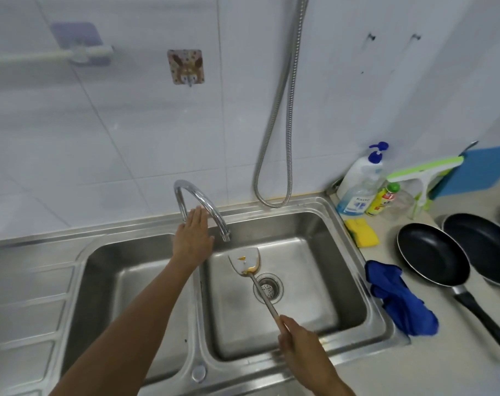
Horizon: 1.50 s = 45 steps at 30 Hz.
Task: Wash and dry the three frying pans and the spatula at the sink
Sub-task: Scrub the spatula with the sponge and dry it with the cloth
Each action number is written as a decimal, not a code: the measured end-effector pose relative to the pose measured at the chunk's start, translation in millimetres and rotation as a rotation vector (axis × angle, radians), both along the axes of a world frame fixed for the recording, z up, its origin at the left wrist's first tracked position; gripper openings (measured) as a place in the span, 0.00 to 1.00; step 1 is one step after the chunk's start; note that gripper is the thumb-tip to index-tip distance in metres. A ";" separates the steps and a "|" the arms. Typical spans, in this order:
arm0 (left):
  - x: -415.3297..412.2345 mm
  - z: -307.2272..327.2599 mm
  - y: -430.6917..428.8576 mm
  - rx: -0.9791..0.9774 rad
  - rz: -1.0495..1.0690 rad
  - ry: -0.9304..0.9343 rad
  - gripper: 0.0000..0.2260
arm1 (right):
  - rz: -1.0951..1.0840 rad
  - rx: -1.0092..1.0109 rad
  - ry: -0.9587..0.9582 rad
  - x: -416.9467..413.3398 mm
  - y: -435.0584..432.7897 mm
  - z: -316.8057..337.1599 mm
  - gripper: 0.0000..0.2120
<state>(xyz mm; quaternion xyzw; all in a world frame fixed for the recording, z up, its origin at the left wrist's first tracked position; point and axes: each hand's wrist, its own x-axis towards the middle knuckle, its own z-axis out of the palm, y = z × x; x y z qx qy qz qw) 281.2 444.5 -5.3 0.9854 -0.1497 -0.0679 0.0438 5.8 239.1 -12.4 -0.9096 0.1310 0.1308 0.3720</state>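
Steel sink (323, 252) with two basins fills the middle. The spatula (246, 262) is over the right basin, its blade just below the tap (186, 184) spout and smeared with yellow-orange residue, its handle slanting down over the drain (268, 288). The right hand (300, 344) grips the handle's end, fingers curled round it. The left hand (193, 238) reaches to the tap's neck, fingers straight and pressed together; whether they touch the metal I cannot tell.

Right of the sink, on the surface, two black pans (433, 254) lie overlapping, the nearer one's handle pointing toward the person. A blue cloth (400, 301) is bunched on the sink's right rim, between basin and pans. A yellow sponge (361, 232) sits at the rim's far corner. Behind it stand a soap bottle (360, 181) with a blue pump, a yellow bottle (381, 200) with a green cap, and a green-and-white squeegee (423, 170). A metal hose (280, 110) loops down the tiled wall to just above the sink's back edge, right of the tap. A stick-on hook (186, 67) is on the wall above the tap.

The soap label shows a word that looks like "Kasto"; the yellow bottle's print is too blurred to read.

Both basins hold nothing but the spatula. The left one lies under the left forearm, and a ribbed drainboard runs off to the left.
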 end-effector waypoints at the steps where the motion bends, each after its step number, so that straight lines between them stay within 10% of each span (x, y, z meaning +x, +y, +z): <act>1: -1.4 0.6 0.6 0.006 0.002 -0.001 0.35 | 0.003 -0.007 0.008 -1.4 -1.0 -0.5 0.18; 45: -15.3 -55.5 2.4 -0.086 -0.029 -0.143 0.44 | 0.050 -0.014 0.085 -4.2 -4.2 -2.0 0.08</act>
